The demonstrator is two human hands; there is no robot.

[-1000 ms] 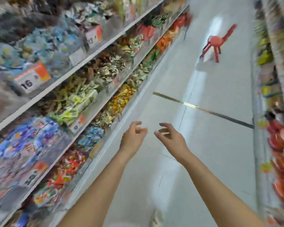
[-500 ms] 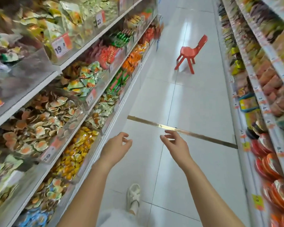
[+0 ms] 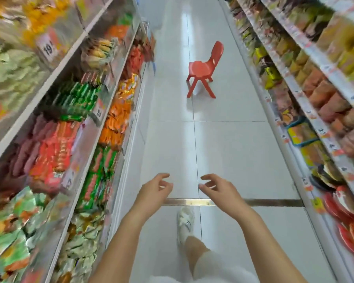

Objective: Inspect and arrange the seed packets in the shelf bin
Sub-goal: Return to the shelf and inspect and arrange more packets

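While blurred packets (image 3: 114,119) fill the shelf bins (image 3: 78,111) at left, the left hand (image 3: 153,193) and right hand (image 3: 219,190) hover apart over the floor, fingers loosely curled, holding nothing. Since a moment ago the red chair (image 3: 204,68) looms nearer and a white shoe (image 3: 185,223) has stepped forward.

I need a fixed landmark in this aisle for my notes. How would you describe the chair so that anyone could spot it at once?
Look down the white tiled floor between the two runs of shelves, well beyond both empty hands. The chair stands alone mid-aisle. It is small, red plastic with splayed legs, the only furniture there.
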